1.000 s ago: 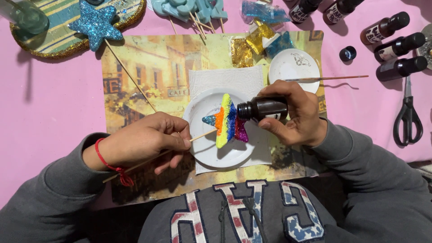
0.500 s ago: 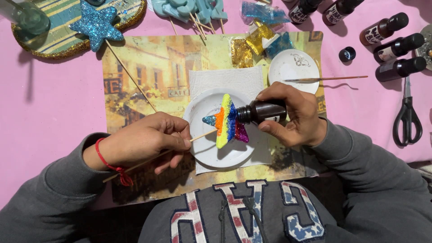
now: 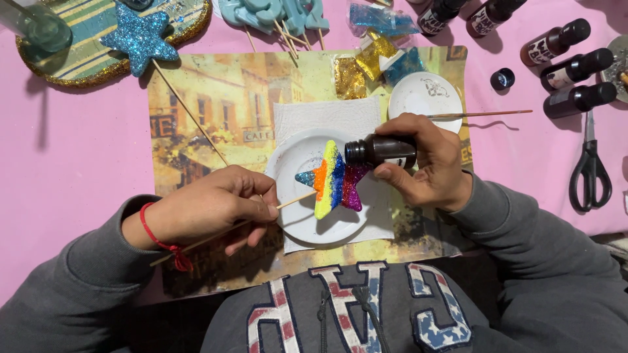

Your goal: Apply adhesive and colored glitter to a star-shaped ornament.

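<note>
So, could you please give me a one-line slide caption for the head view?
Left hand holds a striped glitter star by its stick over a white plate; right hand tips a dark bottle onto it.

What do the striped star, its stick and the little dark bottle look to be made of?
The rainbow star looks coated in glitter: grainy, sparkling stripes; its core is hidden. The stick in the left hand looks like plain wood or bamboo, pale and matte. The dark bottle in the right hand seems glossy plastic or glass; I cannot tell which.
</note>
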